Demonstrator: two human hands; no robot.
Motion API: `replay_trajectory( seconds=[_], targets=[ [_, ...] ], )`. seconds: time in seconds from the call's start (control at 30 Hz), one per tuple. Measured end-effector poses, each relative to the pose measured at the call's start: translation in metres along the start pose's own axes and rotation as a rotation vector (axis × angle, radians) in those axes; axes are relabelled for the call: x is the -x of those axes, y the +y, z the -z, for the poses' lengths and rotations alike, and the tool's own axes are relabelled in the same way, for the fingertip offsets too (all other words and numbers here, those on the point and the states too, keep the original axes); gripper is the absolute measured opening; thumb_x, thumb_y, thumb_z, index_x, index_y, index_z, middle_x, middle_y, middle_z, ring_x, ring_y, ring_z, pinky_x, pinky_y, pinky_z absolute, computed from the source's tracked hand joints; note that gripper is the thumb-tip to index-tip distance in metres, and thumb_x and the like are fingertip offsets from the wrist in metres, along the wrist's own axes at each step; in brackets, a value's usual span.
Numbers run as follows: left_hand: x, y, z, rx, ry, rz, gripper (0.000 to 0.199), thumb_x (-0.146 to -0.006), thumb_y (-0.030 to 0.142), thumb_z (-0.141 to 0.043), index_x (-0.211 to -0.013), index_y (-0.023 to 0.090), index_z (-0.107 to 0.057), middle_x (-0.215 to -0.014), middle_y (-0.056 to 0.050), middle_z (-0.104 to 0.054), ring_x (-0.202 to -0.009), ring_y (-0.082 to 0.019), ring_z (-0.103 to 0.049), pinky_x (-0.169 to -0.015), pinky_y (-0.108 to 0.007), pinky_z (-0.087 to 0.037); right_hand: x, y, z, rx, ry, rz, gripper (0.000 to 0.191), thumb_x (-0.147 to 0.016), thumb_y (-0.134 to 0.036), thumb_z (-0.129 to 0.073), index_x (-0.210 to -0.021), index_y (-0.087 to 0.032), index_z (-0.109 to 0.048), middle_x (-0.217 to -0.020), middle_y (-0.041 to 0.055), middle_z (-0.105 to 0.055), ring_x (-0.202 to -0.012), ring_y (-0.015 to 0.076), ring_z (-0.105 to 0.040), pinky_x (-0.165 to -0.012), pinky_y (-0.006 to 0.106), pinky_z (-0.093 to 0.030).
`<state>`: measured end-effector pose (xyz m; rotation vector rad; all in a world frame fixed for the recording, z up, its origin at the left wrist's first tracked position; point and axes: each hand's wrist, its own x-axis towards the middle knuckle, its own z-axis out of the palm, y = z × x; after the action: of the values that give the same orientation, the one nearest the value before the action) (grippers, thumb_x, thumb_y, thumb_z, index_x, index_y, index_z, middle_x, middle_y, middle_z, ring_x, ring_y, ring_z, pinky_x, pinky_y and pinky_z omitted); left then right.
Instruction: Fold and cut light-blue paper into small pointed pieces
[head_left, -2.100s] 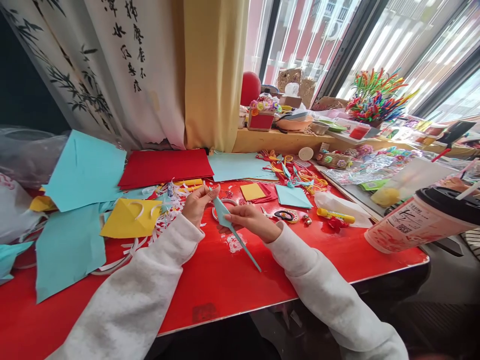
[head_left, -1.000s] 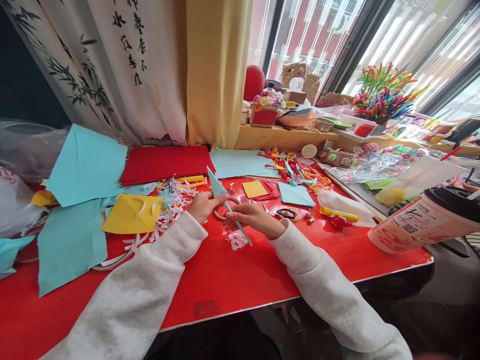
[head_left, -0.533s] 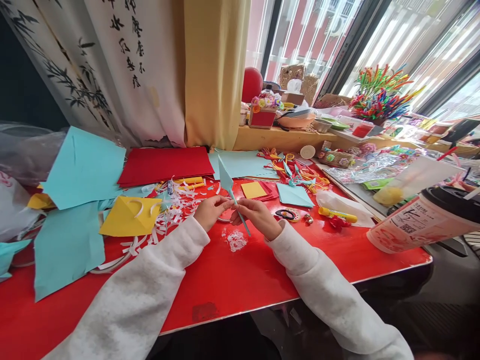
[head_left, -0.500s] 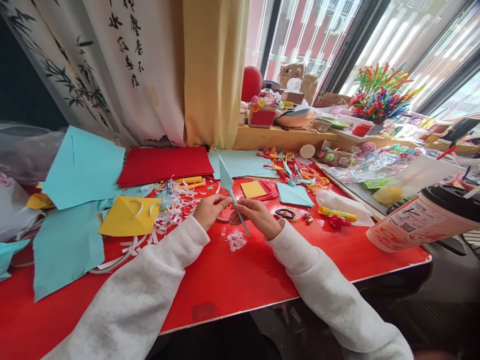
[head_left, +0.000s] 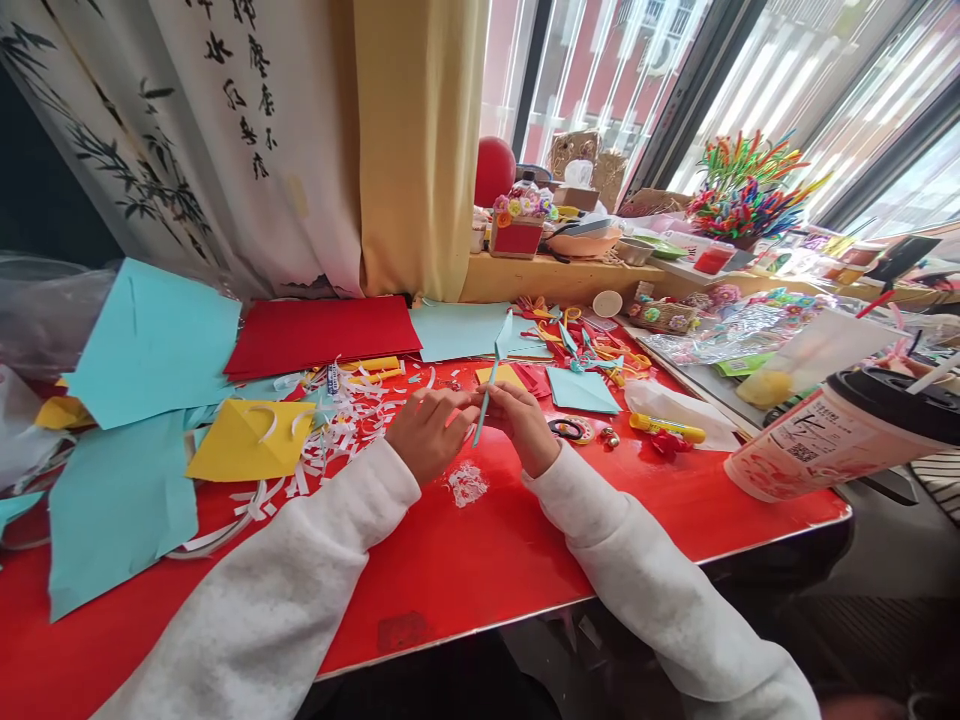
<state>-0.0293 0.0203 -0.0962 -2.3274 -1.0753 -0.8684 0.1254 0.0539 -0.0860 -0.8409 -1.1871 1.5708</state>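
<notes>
A thin light-blue rolled paper stick [head_left: 493, 378] with a wider, pointed upper end stands tilted between my hands, over the red tabletop. My right hand [head_left: 523, 422] pinches its lower part between thumb and fingers. From the other side, my left hand [head_left: 433, 430] has its fingers bent and closed at the same spot on the stick; its fingertips are partly hidden. Just below the hands lies a whitish patch of dried residue [head_left: 468, 484]. Beyond them sit small yellow squares [head_left: 501, 376] and light-blue squares [head_left: 583, 391] of paper.
Light-blue sheets [head_left: 124, 510], a yellow paper piece [head_left: 251, 440] and white paper shreds [head_left: 352, 405] cover the left side. Red sheets [head_left: 322, 335] lie at the back. A yellow glue stick [head_left: 667, 428] and a lidded drink cup [head_left: 832, 440] are on the right.
The stick has turned so its pointed end leans right and away. My left hand has rolled over, showing more of its back. The whole view has shifted slightly.
</notes>
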Motion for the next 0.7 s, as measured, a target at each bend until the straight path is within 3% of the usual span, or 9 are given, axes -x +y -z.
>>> replay_trajectory(
  seconds=[0.13,0.27,0.43,0.57,0.7],
  targets=[
    [0.003,0.006,-0.009,0.143,-0.067,0.125,0.025,-0.081,0.038,-0.047,-0.089,0.016,-0.057,-0.087,-0.008,-0.062,-0.085,-0.022,-0.056,-0.076,-0.037,-0.042,0.005,-0.005,-0.004,0.082,-0.032,0.185,0.021,-0.078,-0.039,-0.052,-0.081,-0.018,-0.054,-0.082,0.0043,-0.066,-0.082,0.017,-0.062,-0.074,0.031,-0.049],
    [0.003,0.018,-0.014,0.415,-0.136,0.339,0.038,-0.075,0.046,-0.053,-0.095,0.015,-0.054,-0.086,-0.008,-0.063,-0.079,-0.02,-0.058,-0.07,-0.034,-0.046,0.011,-0.009,-0.008,0.212,-0.06,0.338,0.02,-0.079,-0.038,-0.051,-0.08,-0.019,-0.058,-0.085,0.0041,-0.064,-0.085,0.0167,-0.06,-0.078,0.031,-0.047],
    [-0.004,0.027,-0.006,0.793,-0.261,0.647,0.032,-0.085,0.039,-0.037,-0.073,0.018,-0.057,-0.062,-0.001,-0.063,-0.056,-0.012,-0.057,-0.057,-0.026,-0.044,0.011,-0.007,-0.006,0.23,-0.145,0.29,0.02,-0.078,-0.037,-0.053,-0.082,-0.019,-0.059,-0.081,0.0034,-0.062,-0.075,0.0144,-0.059,-0.068,0.027,-0.048],
    [-0.005,0.026,-0.002,0.852,-0.276,0.763,0.029,-0.083,0.039,-0.042,-0.07,0.018,-0.058,-0.056,0.0,-0.061,-0.052,-0.011,-0.056,-0.056,-0.024,-0.041,0.007,-0.003,-0.002,0.339,-0.276,0.192,0.025,-0.076,-0.04,-0.055,-0.082,-0.016,-0.06,-0.068,0.0003,-0.057,-0.053,0.0087,-0.05,-0.05,0.023,-0.043],
    [-0.002,0.022,-0.01,0.973,-0.294,0.867,0.03,-0.078,0.042,-0.047,-0.068,0.017,-0.059,-0.049,0.0,-0.058,-0.046,-0.011,-0.053,-0.051,-0.024,-0.04,0.005,0.001,0.001,0.444,-0.302,0.228,0.028,-0.078,-0.04,-0.052,-0.081,-0.014,-0.062,-0.061,-0.001,-0.052,-0.051,0.0081,-0.048,-0.05,0.022,-0.041]
  ],
)
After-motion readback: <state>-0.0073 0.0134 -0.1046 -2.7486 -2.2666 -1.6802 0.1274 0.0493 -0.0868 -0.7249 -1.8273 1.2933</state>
